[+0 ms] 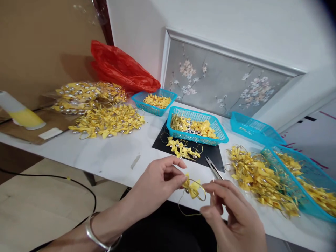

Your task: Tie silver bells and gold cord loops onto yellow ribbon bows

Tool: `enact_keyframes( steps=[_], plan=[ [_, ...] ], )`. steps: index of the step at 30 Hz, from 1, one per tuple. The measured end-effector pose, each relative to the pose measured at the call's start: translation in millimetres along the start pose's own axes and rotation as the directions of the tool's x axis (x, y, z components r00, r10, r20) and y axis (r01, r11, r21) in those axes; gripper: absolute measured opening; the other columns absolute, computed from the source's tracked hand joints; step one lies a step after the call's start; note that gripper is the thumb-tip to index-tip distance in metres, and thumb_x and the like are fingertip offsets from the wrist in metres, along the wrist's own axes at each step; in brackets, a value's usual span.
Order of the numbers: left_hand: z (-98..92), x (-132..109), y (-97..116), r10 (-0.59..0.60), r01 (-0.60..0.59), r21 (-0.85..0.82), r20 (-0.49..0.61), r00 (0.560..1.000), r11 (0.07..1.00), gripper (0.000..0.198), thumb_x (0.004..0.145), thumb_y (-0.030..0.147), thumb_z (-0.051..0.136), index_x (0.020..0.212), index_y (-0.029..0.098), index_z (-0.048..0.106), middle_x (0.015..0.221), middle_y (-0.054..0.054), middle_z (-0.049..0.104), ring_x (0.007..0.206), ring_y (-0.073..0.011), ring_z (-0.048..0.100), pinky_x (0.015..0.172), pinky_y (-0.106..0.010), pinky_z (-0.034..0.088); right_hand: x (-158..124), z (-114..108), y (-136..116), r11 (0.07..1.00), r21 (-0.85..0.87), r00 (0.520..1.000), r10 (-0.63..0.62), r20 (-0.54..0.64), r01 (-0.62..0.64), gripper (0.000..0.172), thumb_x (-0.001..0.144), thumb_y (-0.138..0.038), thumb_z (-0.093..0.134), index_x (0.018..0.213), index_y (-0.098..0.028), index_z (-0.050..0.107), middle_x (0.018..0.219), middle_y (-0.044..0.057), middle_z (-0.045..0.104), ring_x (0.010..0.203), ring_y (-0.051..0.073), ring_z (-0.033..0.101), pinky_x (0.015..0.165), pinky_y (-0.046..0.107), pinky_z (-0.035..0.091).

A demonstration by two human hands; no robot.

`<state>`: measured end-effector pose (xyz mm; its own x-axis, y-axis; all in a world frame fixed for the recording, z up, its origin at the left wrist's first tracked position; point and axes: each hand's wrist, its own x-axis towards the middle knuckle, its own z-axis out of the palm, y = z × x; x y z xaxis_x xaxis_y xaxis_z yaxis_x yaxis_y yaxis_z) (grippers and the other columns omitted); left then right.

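Note:
My left hand [164, 178] pinches a small yellow ribbon bow [194, 189] with a silvery bead, between thumb and fingertips. From the bow runs a thin gold cord [204, 196] in a loop, and its loose tail curves below towards my right thumb. My right hand [232, 210] has curled fingers at the cord, the index fingertip meeting the loop. A thin pale stick [213, 187] shows by its fingers; whether it is held I cannot tell. Just beyond lie pointed metal scissors or snips [214, 168], their rear end hidden behind that hand.
Several finished bows [182, 148] lie on a black mat [160, 141] before a blue basket [198, 138] of bows. Yellow piles [110, 120] [258, 173] flank it. More blue baskets [154, 109] [296, 182], a red plastic bag [123, 68] and a framed panel [210, 80] stand around.

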<state>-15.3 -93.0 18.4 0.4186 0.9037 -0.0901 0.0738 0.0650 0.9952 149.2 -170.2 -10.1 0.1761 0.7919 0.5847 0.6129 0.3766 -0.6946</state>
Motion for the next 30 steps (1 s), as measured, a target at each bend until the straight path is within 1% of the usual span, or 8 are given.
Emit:
enact_keyframes(
  steps=[3,9,13,16,20,24,28,30],
  plan=[
    [1.9,-5,1,0.008,-0.008,-0.014,0.021,1.0,1.0,0.01,0.083,0.022,0.064,0.092,0.019,0.062,0.071,0.001,0.071,0.068,-0.0157,0.065,0.068,-0.028,0.051,0,5,-1,0.995,-0.089,0.999,-0.038,0.007,0.038,0.007,0.084,-0.021,0.067,0.091,-0.022,0.07,0.087,0.003,0.064,0.055,0.012,0.054,0.053,0.025,0.051],
    [4.1,-10,7,-0.036,0.045,-0.092,0.096,0.995,0.995,0.01,0.079,0.016,0.065,0.089,0.017,0.062,0.073,0.002,0.067,0.07,-0.0142,0.063,0.07,-0.028,0.05,2,9,-1,0.986,-0.087,0.989,-0.136,0.06,0.141,0.014,0.09,-0.011,0.06,0.09,-0.021,0.069,0.086,0.004,0.067,0.073,0.015,0.066,0.065,0.025,0.057],
    [2.1,-7,8,-0.077,0.096,-0.127,0.148,0.986,0.987,0.01,0.078,0.016,0.066,0.085,0.016,0.059,0.07,0.002,0.066,0.069,-0.0133,0.062,0.068,-0.027,0.049,3,7,4,0.966,-0.112,0.968,-0.22,0.119,0.233,0.017,0.09,-0.007,0.056,0.094,-0.02,0.067,0.088,0.005,0.066,0.076,0.016,0.068,0.067,0.023,0.057],
    [0.7,-5,8,-0.081,0.093,-0.081,0.141,0.987,0.992,0.009,0.079,0.016,0.067,0.082,0.016,0.059,0.07,0.002,0.066,0.068,-0.0125,0.06,0.066,-0.026,0.046,5,6,5,0.952,-0.118,0.952,-0.262,0.156,0.281,0.019,0.09,-0.004,0.053,0.094,-0.019,0.065,0.088,0.006,0.065,0.076,0.015,0.067,0.067,0.023,0.056],
    [-0.3,-5,9,-0.054,0.058,-0.036,0.117,0.992,0.998,0.011,0.079,0.016,0.067,0.075,0.016,0.057,0.066,0.004,0.061,0.064,-0.0104,0.055,0.063,-0.024,0.044,10,4,4,0.905,-0.122,0.904,-0.381,0.192,0.407,0.023,0.089,0.001,0.052,0.096,-0.018,0.063,0.089,0.008,0.066,0.077,0.017,0.065,0.064,0.025,0.054],
    [-0.9,-3,8,-0.062,0.067,-0.035,0.126,0.99,0.997,0.015,0.077,0.017,0.068,0.071,0.016,0.055,0.062,0.005,0.059,0.061,-0.0104,0.053,0.06,-0.024,0.043,18,2,2,0.863,-0.04,0.841,-0.478,0.255,0.503,0.025,0.088,0.004,0.048,0.093,-0.015,0.065,0.084,0.008,0.067,0.063,0.015,0.056,0.053,0.027,0.048],
    [-1.1,1,5,-0.072,0.083,-0.059,0.165,0.984,0.995,0.012,0.074,0.012,0.067,0.071,0.016,0.056,0.061,0.005,0.058,0.059,-0.0093,0.052,0.057,-0.022,0.041,26,1,3,0.838,-0.015,0.778,-0.5,0.382,0.546,0.023,0.091,0.0,0.047,0.09,-0.014,0.065,0.083,0.008,0.069,0.063,0.016,0.054,0.053,0.029,0.048],
    [-1.0,2,4,-0.098,0.115,-0.089,0.178,0.979,0.989,0.013,0.073,0.013,0.067,0.072,0.016,0.055,0.06,0.005,0.058,0.057,-0.0089,0.053,0.057,-0.022,0.043,28,0,4,0.835,-0.007,0.769,-0.503,0.395,0.55,0.022,0.092,-0.002,0.048,0.091,-0.015,0.066,0.082,0.007,0.069,0.063,0.016,0.054,0.053,0.029,0.049]
  ],
)
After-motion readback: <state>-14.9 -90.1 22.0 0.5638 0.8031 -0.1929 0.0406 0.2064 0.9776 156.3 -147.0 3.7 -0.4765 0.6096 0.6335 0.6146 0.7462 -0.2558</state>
